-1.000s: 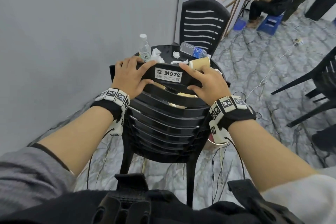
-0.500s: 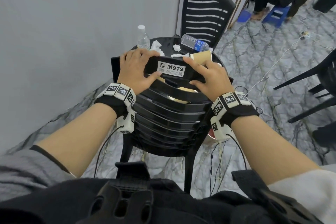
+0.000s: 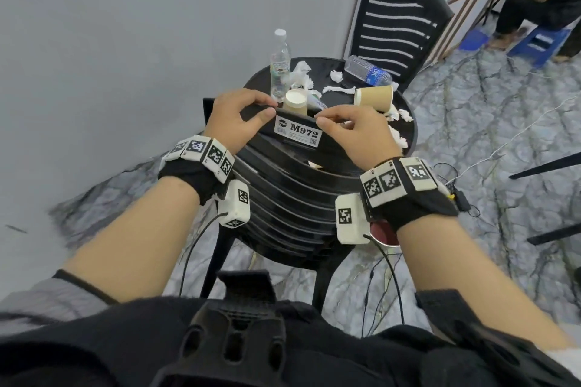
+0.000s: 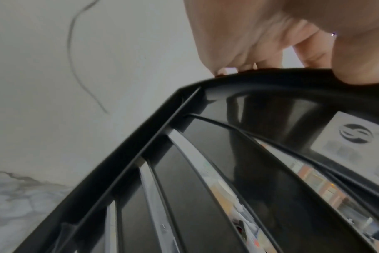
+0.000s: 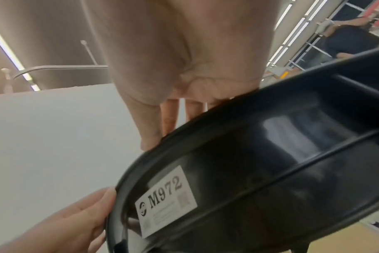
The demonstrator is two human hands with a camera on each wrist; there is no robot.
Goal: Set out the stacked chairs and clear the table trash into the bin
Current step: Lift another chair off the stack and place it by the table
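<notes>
A black plastic chair [image 3: 283, 198] with a white M972 label stands in front of me, its slatted back [image 4: 206, 171] toward me. My left hand [image 3: 265, 108] grips the top rail left of the label, fingers over the rim and thumb on my side. My right hand [image 3: 327, 122] grips the rail [image 5: 270, 154] right of the label. Beyond it, the round black table [image 3: 405, 122] carries an upright water bottle [image 3: 279, 66], a lying bottle [image 3: 367, 71], an upright paper cup [image 3: 295, 102], a tipped cup [image 3: 374, 97] and crumpled tissues [image 3: 301, 75]. A red bin rim [image 3: 383, 234] shows under my right wrist.
A second black chair [image 3: 399, 28] stands behind the table against the wall corner. Legs of another chair [image 3: 550, 166] reach in from the right. Cables [image 3: 456, 185] lie on the marbled floor. A person sits on a blue stool [image 3: 540, 41] at the far right. A grey wall runs along the left.
Both hands have slid inward along the top rail, closer to the label, and curled tighter on it. The chair back now sits closer to the table, and the upright cup shows above it.
</notes>
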